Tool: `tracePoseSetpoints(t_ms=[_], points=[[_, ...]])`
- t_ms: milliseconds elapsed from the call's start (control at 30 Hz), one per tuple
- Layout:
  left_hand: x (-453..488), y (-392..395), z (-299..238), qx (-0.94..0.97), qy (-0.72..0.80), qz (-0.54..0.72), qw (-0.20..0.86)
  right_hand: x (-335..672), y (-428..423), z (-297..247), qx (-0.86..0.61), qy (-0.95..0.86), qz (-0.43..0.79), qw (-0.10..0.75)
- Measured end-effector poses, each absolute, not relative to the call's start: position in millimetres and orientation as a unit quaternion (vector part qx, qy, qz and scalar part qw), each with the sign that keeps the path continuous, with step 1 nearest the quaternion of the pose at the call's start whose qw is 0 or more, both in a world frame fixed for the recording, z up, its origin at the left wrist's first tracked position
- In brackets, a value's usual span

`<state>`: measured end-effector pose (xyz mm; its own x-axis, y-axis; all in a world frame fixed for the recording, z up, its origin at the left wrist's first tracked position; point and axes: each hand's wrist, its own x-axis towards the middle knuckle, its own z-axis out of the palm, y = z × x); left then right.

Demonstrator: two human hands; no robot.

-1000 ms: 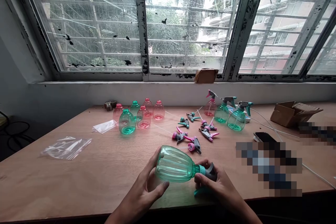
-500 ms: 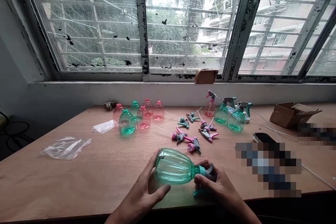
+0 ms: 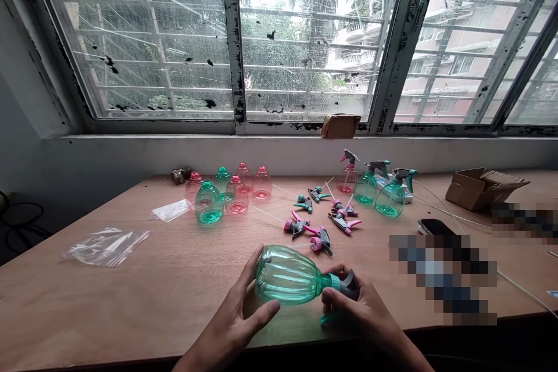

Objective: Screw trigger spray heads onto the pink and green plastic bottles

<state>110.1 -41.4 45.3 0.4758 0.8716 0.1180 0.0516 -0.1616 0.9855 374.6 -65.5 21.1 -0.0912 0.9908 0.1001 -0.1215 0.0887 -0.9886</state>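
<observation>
A clear green spray bottle [image 3: 288, 276] lies on its side in the air above the table's front edge, its base to the left and its spray head to the right. My left hand [image 3: 239, 308] cups the base, fingers behind it and the thumb below. My right hand [image 3: 353, 299] is closed around the grey and teal spray head [image 3: 349, 286]; the teal trigger [image 3: 332, 318] shows beneath. Just beyond lie several loose spray heads, including a pink and grey one [image 3: 321, 241] and a teal and grey one [image 3: 304, 203].
Headless bottles, pink [image 3: 236, 195] and green [image 3: 210, 203], stand at the back left near a plastic bag [image 3: 108, 246]. Bottles with heads [image 3: 391, 197] stand at the back right. A phone [image 3: 436, 226], white cables and an open cardboard box [image 3: 482, 189] are further right.
The view has shifted slightly, so the things on the table appear a little further left. Both hands keep the same hold on the green spray bottle.
</observation>
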Motion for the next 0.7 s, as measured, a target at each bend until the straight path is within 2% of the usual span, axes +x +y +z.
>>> tracePoseSetpoints(t_ms=[433, 600, 700], points=[[111.7, -42.5, 45.3, 0.683, 0.361, 0.377, 0.511, 373.6, -66.5, 20.2, -0.425, -0.518, 0.521, 0.528], [113.4, -40.6, 49.5, 0.668, 0.335, 0.378, 0.547, 372.6, -66.8, 22.2, -0.426, -0.521, 0.516, 0.53], [113.6, -39.3, 50.0, 0.675, 0.341, 0.378, 0.533, 372.0, -66.7, 21.1, -0.43, -0.52, 0.512, 0.531]])
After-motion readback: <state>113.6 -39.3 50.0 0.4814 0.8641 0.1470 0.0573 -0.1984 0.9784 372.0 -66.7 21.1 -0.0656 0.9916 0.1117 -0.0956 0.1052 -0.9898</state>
